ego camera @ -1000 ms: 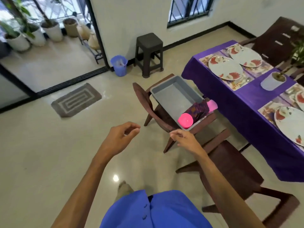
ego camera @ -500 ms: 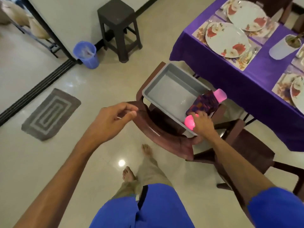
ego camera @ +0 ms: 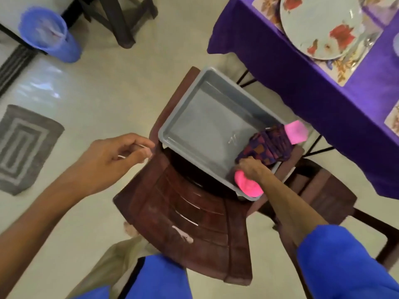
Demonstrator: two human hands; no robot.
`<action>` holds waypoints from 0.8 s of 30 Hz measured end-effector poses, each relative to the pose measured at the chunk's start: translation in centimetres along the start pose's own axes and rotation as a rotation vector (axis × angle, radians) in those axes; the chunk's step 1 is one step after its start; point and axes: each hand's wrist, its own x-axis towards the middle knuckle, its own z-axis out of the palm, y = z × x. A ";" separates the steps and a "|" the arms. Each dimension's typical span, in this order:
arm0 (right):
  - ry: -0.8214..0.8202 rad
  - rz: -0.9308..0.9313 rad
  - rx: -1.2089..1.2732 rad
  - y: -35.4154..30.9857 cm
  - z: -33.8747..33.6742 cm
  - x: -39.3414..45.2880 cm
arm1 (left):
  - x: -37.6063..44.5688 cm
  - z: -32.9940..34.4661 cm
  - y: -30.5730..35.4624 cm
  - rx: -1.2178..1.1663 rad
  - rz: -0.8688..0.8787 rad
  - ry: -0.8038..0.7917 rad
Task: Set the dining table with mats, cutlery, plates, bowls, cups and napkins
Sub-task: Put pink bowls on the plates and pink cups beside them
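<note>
Currently, left hand (ego camera: 108, 160) hovers beside chair back (ego camera: 190, 231), fingers (ego camera: 138, 147) loosely curled, gripping nothing. Grey tray (ego camera: 207, 128) sits on chair, right of those fingers. Right hand (ego camera: 250, 169) reaches into tray's near corner, fingers curled around pink cups (ego camera: 248, 184) wrapped in patterned napkins (ego camera: 267, 147). Purple surface (ego camera: 291, 83) with plate (ego camera: 319, 26) beyond.

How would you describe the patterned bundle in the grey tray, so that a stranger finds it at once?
Start at the brown chair beside the purple table; a grey tray sits on it. The patterned bundle lies at the tray's right end, between two pink pieces, touched by the right hand. It alone is dark and multicoloured.
</note>
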 end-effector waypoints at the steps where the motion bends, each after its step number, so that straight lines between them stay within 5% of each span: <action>1: -0.053 0.036 0.047 0.7 -0.6 0.0 | 0.4 -0.2 -0.1 -0.003 -0.006 -0.022; 7: -0.022 0.283 1.062 0.1 -4.9 -4.4 | 2.2 -1.8 -0.8 -0.123 -0.028 -0.111; 12: 0.207 0.180 1.734 -7.5 -9.7 -8.8 | 2.2 -3.3 -1.3 -0.362 -0.082 -0.237; 16: 0.400 0.039 1.639 -19.3 -18.1 -12.3 | 0.7 -6.9 -1.8 -0.528 0.011 -0.256; 20: 0.596 0.000 1.468 -31.6 -26.5 -14.4 | -0.6 -13.0 -2.8 -0.383 0.278 -0.163; 24: 0.620 -0.051 1.723 -41.7 -32.2 -16.6 | -1.0 -21.4 -6.7 -0.544 0.173 -0.075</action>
